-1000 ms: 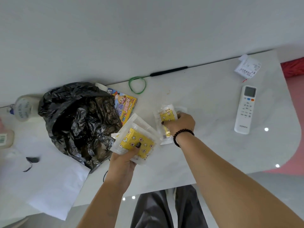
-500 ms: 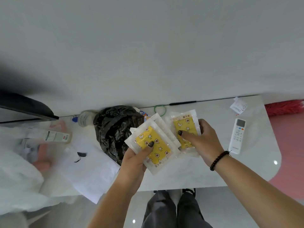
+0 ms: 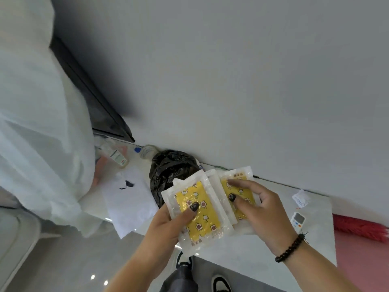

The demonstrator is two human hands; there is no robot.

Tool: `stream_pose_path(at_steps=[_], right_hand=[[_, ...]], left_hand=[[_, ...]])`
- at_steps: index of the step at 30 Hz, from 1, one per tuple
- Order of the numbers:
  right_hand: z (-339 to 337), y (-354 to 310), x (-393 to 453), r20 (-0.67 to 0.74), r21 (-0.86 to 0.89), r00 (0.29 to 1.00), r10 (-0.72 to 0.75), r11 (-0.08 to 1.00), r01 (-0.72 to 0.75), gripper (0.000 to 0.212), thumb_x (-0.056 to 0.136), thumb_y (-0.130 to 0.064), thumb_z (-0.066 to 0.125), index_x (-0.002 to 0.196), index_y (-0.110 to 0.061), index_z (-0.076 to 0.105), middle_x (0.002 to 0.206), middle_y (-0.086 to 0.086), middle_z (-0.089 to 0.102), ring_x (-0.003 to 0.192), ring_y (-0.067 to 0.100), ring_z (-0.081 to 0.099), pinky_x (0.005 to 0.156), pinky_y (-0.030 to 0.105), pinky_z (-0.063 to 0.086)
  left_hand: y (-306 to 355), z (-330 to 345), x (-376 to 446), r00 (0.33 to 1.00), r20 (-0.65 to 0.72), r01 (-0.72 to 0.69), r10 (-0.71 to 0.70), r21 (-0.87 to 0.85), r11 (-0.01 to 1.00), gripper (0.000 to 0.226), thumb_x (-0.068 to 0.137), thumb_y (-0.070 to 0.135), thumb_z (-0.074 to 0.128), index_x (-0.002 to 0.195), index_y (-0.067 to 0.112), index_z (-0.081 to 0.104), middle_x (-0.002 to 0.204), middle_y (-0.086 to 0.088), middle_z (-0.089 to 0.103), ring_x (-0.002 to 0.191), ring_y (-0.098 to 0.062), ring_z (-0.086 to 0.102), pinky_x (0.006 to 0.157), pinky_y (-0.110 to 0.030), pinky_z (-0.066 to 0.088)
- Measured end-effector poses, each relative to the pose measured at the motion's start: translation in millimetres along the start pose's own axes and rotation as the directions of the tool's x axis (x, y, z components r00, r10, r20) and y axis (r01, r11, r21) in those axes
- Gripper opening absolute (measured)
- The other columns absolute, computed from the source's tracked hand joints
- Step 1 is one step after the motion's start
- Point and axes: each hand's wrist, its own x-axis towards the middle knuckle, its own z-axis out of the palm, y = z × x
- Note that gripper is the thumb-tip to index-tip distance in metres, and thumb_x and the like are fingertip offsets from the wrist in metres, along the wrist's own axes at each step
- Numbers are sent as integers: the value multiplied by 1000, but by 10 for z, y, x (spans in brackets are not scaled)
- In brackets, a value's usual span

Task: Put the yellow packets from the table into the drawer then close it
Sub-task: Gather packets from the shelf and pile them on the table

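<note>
A pale wall (image 3: 231, 70) fills the top of the view, and a white sheer curtain (image 3: 31, 123) hangs down the left side beside a dark frame (image 3: 90, 102). Below the wall runs the white tabletop (image 3: 315, 218), its rounded corner to the right, with a grey floor (image 3: 63, 260) and a pink floor area (image 3: 362, 266) beyond it.

On the tabletop a white paper (image 3: 128, 203) lies at the left, touching a crumpled black bag (image 3: 168, 169) near the wall. Left of the bag lie a clear bottle (image 3: 114, 154) and a small jar (image 3: 147, 151). At the right end sit a folded receipt (image 3: 301, 198) and, nearer the edge, a remote (image 3: 297, 222). A red fluffy thing (image 3: 362, 228) lies past the corner.

Both hands are raised above the tabletop, between the bag and the remote. The left hand (image 3: 168, 224) grips a stack of packets (image 3: 195, 209) from below, thumb pressed flat on the yellow face of the top one, fingers curled under. The right hand (image 3: 265, 211), with a dark bead bracelet (image 3: 291, 248) on its wrist, pinches another packet (image 3: 237, 186), thumb on its yellow front and fingers behind; this one overlaps the right edge of the stack. All packets in view are held off the tabletop. The drawer is out of view.

Dark trousers (image 3: 181, 279) and a shoe (image 3: 221, 283) show at the bottom.
</note>
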Motion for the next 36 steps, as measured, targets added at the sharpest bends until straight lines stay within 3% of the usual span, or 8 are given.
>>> stream_pose_path(at_steps=[9,14,22,27,31,32,36], right_hand=[[34,-621,-563,269,78,962,-49,997,29,28,83,-3,65,91,-29,74,101,-15,71,100,6,64,92,28,50],[423,-806,-876,449,59,891,-61,998,38,35,78,-6,71,97,-34,72,110,-14,68,114,16,60,100,46,47],[1516,-975,-1470,683,37,718,-130,989,144,43,74,-2,74,97,-39,69,110,-11,68,112,17,61,98,45,48],[2411,-943,-2080,793,-34,607,-49,992,125,49,67,-2,81,92,-41,66,108,-4,68,93,17,70,81,42,57],[3180,-832,-2672,845,-43,534,-39,989,141,44,70,-3,80,95,-35,64,107,-12,65,84,3,68,64,20,57],[3375,-795,-2815,853,-50,521,-35,988,147,44,70,-4,81,95,-37,65,105,-14,66,83,3,69,63,20,56],[4111,-623,-3359,867,-67,497,41,997,36,44,67,2,80,88,-36,70,107,-2,68,89,22,71,75,44,59]], left_hand=[[-38,162,-1050,959,-262,-136,107,-93,986,35,83,15,63,117,5,62,107,-14,73,98,-32,71,93,-49,52],[-26,-80,-1546,904,-402,-193,143,-86,978,28,87,15,63,115,7,61,100,-11,75,91,-29,73,81,-42,57],[-183,-801,-2482,766,-612,-341,198,-125,932,36,77,22,65,112,12,63,100,-10,75,91,-29,73,85,-46,56],[-434,-1426,-3145,654,-739,-386,162,-142,911,24,83,14,65,107,12,64,92,-8,77,82,-26,74,65,-34,60],[-674,-2048,-3762,591,-797,-385,124,-144,912,19,87,12,64,106,13,65,86,-6,77,76,-22,75,58,-26,58],[-748,-2220,-3908,567,-816,-387,112,-144,911,18,88,12,63,106,12,65,86,-6,77,76,-22,75,59,-27,57],[-1029,-2858,-4483,501,-863,-396,64,-163,904,18,93,11,57,106,14,68,91,-5,77,83,-23,74,67,-31,56]])
